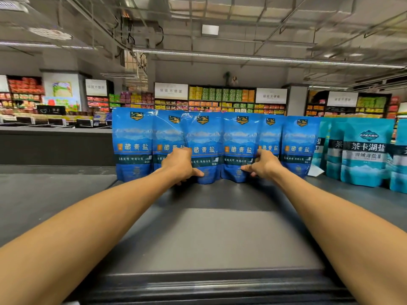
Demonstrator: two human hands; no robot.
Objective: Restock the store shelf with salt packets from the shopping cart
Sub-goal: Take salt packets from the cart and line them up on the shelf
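Observation:
Several blue salt packets (239, 137) stand upright in a row at the back of the dark grey shelf top (211, 234). My left hand (179, 165) grips the third packet from the left (204, 139), fingers curled round its left edge and thumb on its front. My right hand (263, 165) holds the packet just right of it, with fingers round its right edge and thumb pressing its lower front. Both arms reach straight forward over the shelf. The shopping cart is out of view.
Teal salt packets (365, 150) of another brand stand to the right of the blue row. The shelf's front lip (209, 280) runs below my forearms. Left of the row lies a lower grey counter (55, 190). Stocked store shelves (222, 99) line the far wall.

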